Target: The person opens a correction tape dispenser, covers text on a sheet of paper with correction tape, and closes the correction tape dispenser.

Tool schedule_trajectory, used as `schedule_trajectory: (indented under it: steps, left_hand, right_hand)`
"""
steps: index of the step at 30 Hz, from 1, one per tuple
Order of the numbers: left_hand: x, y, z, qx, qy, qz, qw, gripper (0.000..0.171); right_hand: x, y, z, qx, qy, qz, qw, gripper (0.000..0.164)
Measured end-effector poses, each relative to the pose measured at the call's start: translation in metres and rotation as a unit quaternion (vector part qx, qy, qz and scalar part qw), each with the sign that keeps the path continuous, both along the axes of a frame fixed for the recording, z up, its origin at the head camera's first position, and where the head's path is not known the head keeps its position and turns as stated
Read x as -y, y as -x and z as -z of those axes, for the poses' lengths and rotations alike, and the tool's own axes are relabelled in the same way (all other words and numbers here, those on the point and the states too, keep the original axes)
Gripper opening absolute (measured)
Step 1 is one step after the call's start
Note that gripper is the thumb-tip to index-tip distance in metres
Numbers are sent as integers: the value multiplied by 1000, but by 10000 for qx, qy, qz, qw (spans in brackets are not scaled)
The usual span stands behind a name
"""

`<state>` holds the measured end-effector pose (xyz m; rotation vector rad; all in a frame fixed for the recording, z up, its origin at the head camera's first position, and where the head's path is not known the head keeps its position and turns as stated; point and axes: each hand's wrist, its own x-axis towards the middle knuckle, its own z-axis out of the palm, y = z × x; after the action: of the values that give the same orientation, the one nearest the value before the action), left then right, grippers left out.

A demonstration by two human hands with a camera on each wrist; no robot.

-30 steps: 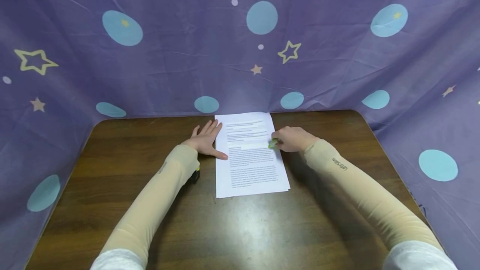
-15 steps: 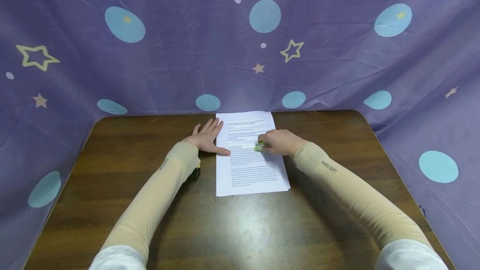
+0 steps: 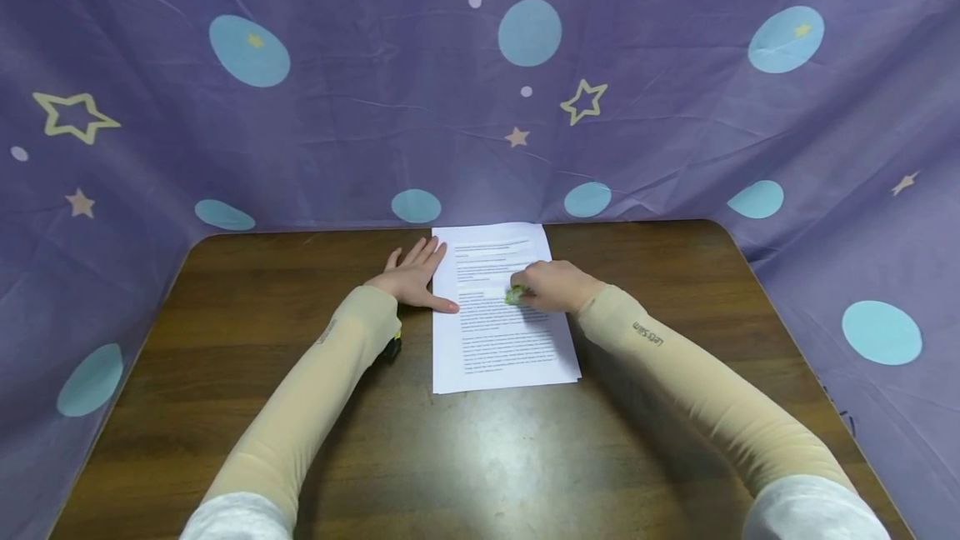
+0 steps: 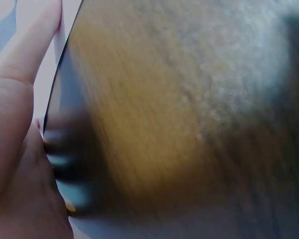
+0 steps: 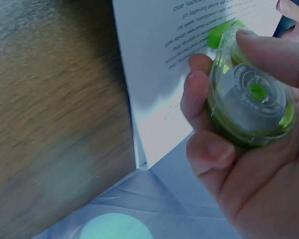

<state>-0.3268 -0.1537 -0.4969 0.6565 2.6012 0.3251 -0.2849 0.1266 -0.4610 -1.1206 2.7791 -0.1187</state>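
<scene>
Printed sheets of white paper (image 3: 447, 361) lie stacked at the far middle of the table. My left hand (image 3: 411, 282) rests with fingers spread across their left edge, its thumb on the page. In my right hand (image 3: 561, 285) I grip a clear and green correction tape (image 5: 251, 102), fingers curled round its case and thumb along its top. Its green tip is at the page, among the lines of print; the right wrist view does not show clearly whether it touches. A blank white band (image 3: 493, 292) runs across the print left of the tip.
The brown wooden table (image 3: 480, 473) reaches back to a purple curtain (image 3: 330, 132) with stars and blue dots, which surrounds it on the far side and both flanks. A small black and yellow item (image 3: 393, 346) shows under my left wrist.
My right hand has moved left across the page with the correction tape, from near its right edge toward the middle, slowing lately. My left hand has stayed in place on the paper.
</scene>
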Motion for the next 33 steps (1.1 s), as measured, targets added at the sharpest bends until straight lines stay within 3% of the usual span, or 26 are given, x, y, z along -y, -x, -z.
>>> schedule_trajectory:
  steps: [7, 13, 24, 28, 33]
  left_hand:
    - [0, 4, 9, -56, 76, -82, 9999, 129]
    - [-2, 3, 4, -68, 137, -88, 9998, 128]
    - [0, 3, 5, -88, -26, 54, 9999, 126]
    - [-2, -3, -4, -139, 119, 12, 9998, 122]
    - [-2, -4, -4, -170, 289, 45, 9994, 121]
  right_hand:
    - [4, -1, 0, -343, -216, 57, 9992, 15]
    - [3, -2, -2, -428, -302, 126, 9985, 14]
    - [-12, 1, -4, -84, -482, 400, 9980, 15]
    - [-19, 1, -3, -25, -441, 455, 9980, 16]
    - [-30, 0, -3, -23, -485, 505, 9975, 17]
